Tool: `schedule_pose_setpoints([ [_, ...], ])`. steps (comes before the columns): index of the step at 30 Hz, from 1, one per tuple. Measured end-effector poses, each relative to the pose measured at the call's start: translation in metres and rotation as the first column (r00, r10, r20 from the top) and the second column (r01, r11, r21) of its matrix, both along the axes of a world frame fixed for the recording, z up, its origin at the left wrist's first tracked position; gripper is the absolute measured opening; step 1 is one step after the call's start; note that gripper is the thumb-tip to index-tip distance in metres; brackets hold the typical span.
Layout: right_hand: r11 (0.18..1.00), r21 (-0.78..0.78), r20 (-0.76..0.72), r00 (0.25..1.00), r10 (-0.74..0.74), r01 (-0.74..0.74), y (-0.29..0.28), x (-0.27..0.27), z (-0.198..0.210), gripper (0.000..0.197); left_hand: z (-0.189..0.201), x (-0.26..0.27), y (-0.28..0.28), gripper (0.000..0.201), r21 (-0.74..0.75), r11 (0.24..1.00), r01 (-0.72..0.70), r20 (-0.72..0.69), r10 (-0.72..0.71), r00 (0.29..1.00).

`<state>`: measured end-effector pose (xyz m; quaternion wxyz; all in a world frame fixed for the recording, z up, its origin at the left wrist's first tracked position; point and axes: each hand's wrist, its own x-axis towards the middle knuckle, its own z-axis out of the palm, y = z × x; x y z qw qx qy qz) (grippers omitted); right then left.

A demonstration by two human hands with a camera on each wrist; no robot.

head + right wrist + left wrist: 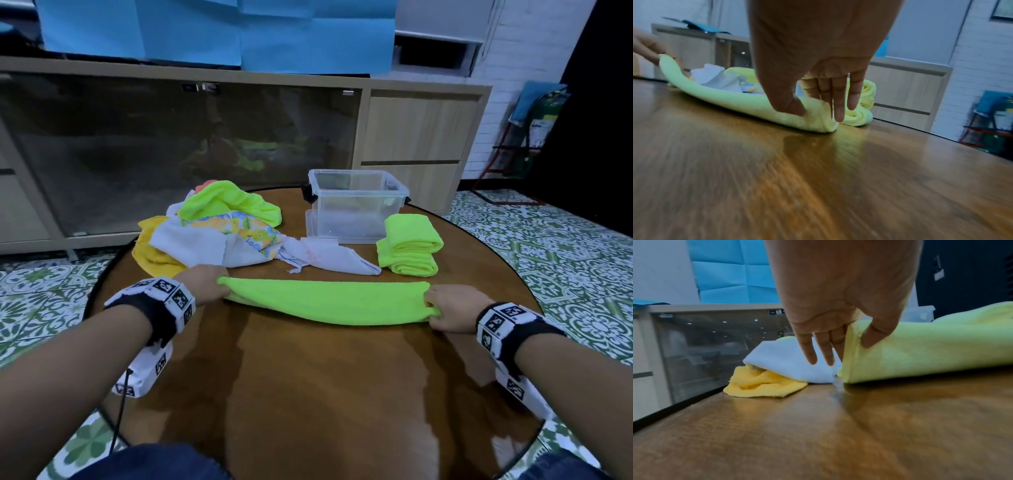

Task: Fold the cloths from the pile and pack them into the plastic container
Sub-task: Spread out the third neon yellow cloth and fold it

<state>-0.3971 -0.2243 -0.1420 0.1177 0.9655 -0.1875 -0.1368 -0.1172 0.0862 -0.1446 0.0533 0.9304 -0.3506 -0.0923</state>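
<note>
Long folded lime-green microfibre cloth [329, 301] stretched across round brown wooden table [325, 394], pinched at left end by left hand [205, 284], at right end by right hand [448, 313]; taut, presumably to square edges. Clear plastic container [356, 205] beyond, apparently empty.

pile [212, 233] left, container [356, 205] right (behind cloth [329, 303])

The right hand [813, 68] reaches down over a glossy brown wooden table [818, 186], thumb and fingers pinching one end of a long lime-green microfibre cloth [748, 104] folded into a strip. Its far end is lifted by the left hand [647, 47] at the left edge. Just behind the fingers lie rolled lime-green cloths [863, 110]; a crumpled white and patterned cloth pile [719, 79] sits beyond the strip.
</note>
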Motion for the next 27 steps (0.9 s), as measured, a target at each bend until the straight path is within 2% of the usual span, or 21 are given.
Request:
schedule_pose_setpoints([
  [3,0.978,0.138,0.207,0.961,-0.182,0.156,-0.007,-0.001,0.007,0.026,0.013,0.005,0.004,0.029,-0.146,0.986,-0.076,-0.061,0.067,0.996],
  [4,0.949,0.248,0.317,0.909,-0.270,0.195,-0.010,-0.001,0.010,0.027,0.017,0.007,0.005,0.029,-0.221,0.968,-0.116,-0.102,0.095,0.990],
  [6,0.856,0.483,0.510,0.735,-0.447,0.185,-0.014,0.002,0.019,0.028,0.024,0.014,0.004,0.022,-0.377,0.901,-0.213,-0.213,0.139,0.967],
  [8,0.730,0.670,0.560,0.558,-0.613,0.130,-0.017,0.008,0.026,0.033,0.031,0.020,0.004,0.015,-0.526,0.782,-0.333,-0.369,0.143,0.918],
  [9,0.674,0.730,0.548,0.495,-0.675,0.111,-0.018,0.012,0.028,0.035,0.034,0.023,0.003,0.014,-0.581,0.719,-0.380,-0.429,0.126,0.895],
  [10,0.636,0.764,0.532,0.453,-0.716,0.109,-0.018,0.015,0.029,0.037,0.037,0.022,0.003,0.019,-0.605,0.682,-0.411,-0.462,0.120,0.879],
  [12,0.611,0.780,0.514,0.417,-0.749,0.135,-0.015,0.023,0.027,0.040,0.036,0.018,-0.002,0.027,-0.602,0.681,-0.416,-0.451,0.140,0.882],
  [14,0.615,0.769,0.512,0.408,-0.756,0.173,-0.011,0.029,0.022,0.040,0.031,0.015,-0.010,0.021,-0.573,0.732,-0.369,-0.322,0.212,0.923],
  [16,0.642,0.727,0.515,0.427,-0.744,0.243,-0.008,0.030,0.020,0.039,0.025,0.010,-0.014,0.034,-0.540,0.749,-0.384,-0.235,0.304,0.923],
  [19,0.711,0.609,0.472,0.559,-0.682,0.352,-0.007,0.024,0.021,0.038,0.015,0.007,-0.010,0.040,-0.415,0.845,-0.338,-0.116,0.320,0.940],
  [22,0.818,0.392,0.397,0.724,-0.564,0.421,-0.003,0.018,0.018,0.036,0.001,0.005,-0.004,0.038,-0.274,0.921,-0.279,0.012,0.293,0.956],
  [24,0.850,0.284,0.347,0.779,-0.523,0.444,-0.001,0.018,0.015,0.036,-0.009,0.005,-0.003,0.037,-0.210,0.940,-0.271,0.025,0.282,0.959],
  [27,0.858,0.222,0.288,0.809,-0.512,0.463,0.000,0.022,0.011,0.034,-0.016,0.007,-0.006,0.037,-0.131,0.956,-0.264,0.038,0.271,0.962],
])
